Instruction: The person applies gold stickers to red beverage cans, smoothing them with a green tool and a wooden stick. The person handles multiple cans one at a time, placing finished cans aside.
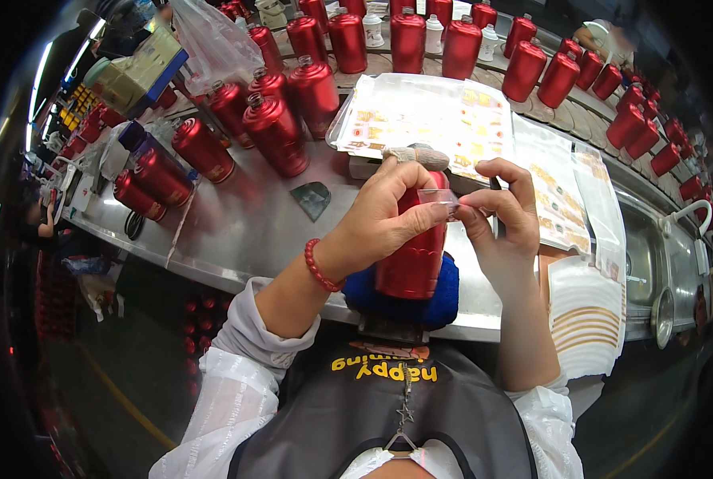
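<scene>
In front of me a red bottle [408, 267] rests on a blue cloth pad [447, 295]. Above it, my left hand [396, 203] pinches a small clear piece of film [434, 196] between thumb and fingers. Beige finger covers [420, 156] are on its fingers, and a red beaded bracelet circles the wrist. My right hand [500, 211] has thumb and forefinger closed at the film's right end. A thin dark stick-like tool [497, 199] shows among the right hand's fingers; most of it is hidden.
Sheets of gold-and-red stickers [420, 112] lie beyond my hands. A dark green flat scraper-like piece [311, 199] is on the metal table [252, 231]. Red bottles [276, 136] stand at left; more ride a curved conveyor [484, 76] behind. White curved strips [584, 311] lie at right.
</scene>
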`<state>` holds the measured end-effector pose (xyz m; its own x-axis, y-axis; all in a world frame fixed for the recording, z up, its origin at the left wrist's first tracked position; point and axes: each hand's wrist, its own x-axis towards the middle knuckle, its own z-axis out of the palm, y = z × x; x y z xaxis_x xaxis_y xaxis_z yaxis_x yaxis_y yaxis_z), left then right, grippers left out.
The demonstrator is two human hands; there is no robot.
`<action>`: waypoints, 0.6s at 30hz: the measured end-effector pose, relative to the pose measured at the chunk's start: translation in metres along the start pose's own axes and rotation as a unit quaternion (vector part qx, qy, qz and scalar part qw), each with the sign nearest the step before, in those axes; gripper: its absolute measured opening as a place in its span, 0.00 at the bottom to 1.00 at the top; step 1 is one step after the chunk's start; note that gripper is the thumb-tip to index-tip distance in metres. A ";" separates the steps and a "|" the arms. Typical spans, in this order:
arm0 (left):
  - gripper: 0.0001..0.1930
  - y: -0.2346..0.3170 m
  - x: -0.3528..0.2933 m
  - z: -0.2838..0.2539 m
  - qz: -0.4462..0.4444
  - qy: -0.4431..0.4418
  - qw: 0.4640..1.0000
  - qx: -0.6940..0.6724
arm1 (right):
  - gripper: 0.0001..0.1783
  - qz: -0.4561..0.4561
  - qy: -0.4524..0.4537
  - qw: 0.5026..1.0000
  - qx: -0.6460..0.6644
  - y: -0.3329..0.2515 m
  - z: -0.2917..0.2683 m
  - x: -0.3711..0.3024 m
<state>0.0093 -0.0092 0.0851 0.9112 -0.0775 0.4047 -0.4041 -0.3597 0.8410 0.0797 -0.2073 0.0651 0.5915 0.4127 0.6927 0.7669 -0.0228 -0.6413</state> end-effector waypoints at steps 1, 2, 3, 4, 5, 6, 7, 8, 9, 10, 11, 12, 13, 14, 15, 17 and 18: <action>0.08 -0.007 -0.001 -0.001 -0.023 -0.012 0.997 -0.068 | 0.11 -0.022 0.007 1.000 0.002 -0.001 -0.001 0.001; 0.08 -0.010 -0.001 -0.001 -0.046 -0.026 0.989 -0.137 | 0.10 -0.042 0.015 0.999 0.003 -0.001 -0.002 0.001; 0.07 -0.010 -0.002 -0.002 -0.072 -0.031 0.980 -0.183 | 0.09 -0.063 0.023 0.998 0.005 -0.001 -0.003 0.001; 0.06 -0.007 -0.003 -0.004 -0.099 -0.035 0.968 -0.228 | 0.11 -0.073 0.026 0.997 0.007 0.002 -0.004 -0.001; 0.06 -0.005 -0.004 -0.006 -0.124 -0.039 0.953 -0.273 | 0.12 -0.075 0.014 0.997 0.017 0.002 -0.005 -0.002; 0.06 -0.006 -0.004 -0.007 -0.127 -0.032 0.952 -0.276 | 0.12 -0.077 0.003 0.997 0.026 0.002 -0.007 -0.005; 0.06 -0.008 -0.004 -0.007 -0.130 -0.025 0.951 -0.279 | 0.13 -0.079 -0.008 0.996 0.036 0.002 -0.009 -0.007; 0.06 -0.009 -0.004 -0.008 -0.133 -0.017 0.950 -0.281 | 0.15 -0.102 -0.018 0.994 0.029 0.005 -0.009 -0.011; 0.06 -0.010 -0.004 -0.008 -0.131 -0.010 0.951 -0.279 | 0.16 -0.085 -0.038 0.995 0.024 0.005 -0.010 -0.014; 0.06 -0.011 -0.005 -0.008 -0.129 -0.003 0.952 -0.277 | 0.16 -0.069 -0.059 0.996 0.019 0.004 -0.011 -0.019; 0.06 -0.012 -0.005 -0.008 -0.127 0.004 0.953 -0.275 | 0.17 -0.052 -0.080 0.995 0.014 0.003 -0.012 -0.022; 0.06 -0.012 -0.005 -0.008 -0.125 0.012 0.954 -0.273 | 0.16 -0.042 -0.110 0.993 0.003 0.000 -0.017 -0.022; 0.06 -0.012 -0.005 -0.008 -0.123 0.019 0.954 -0.271 | 0.14 -0.048 -0.114 0.992 0.010 0.000 -0.020 -0.021; 0.07 -0.013 -0.006 -0.007 -0.122 0.026 0.955 -0.270 | 0.13 -0.053 -0.118 0.992 0.016 0.001 -0.023 -0.021; 0.07 -0.014 -0.006 -0.006 -0.114 0.029 0.958 -0.261 | 0.13 -0.057 -0.121 0.991 0.022 0.002 -0.026 -0.022; 0.09 -0.014 -0.004 -0.005 -0.098 0.032 0.965 -0.242 | 0.15 0.007 -0.069 0.992 0.103 0.001 -0.031 -0.021; 0.10 -0.011 -0.004 -0.005 -0.127 0.014 0.962 -0.240 | 0.17 0.049 -0.034 0.994 0.096 -0.002 -0.029 -0.018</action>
<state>0.0099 -0.0004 0.0757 0.9857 -0.0165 0.1679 -0.1652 0.1077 0.9804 0.0749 -0.2409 0.0639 0.6378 0.4784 0.6036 0.6410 0.1049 -0.7603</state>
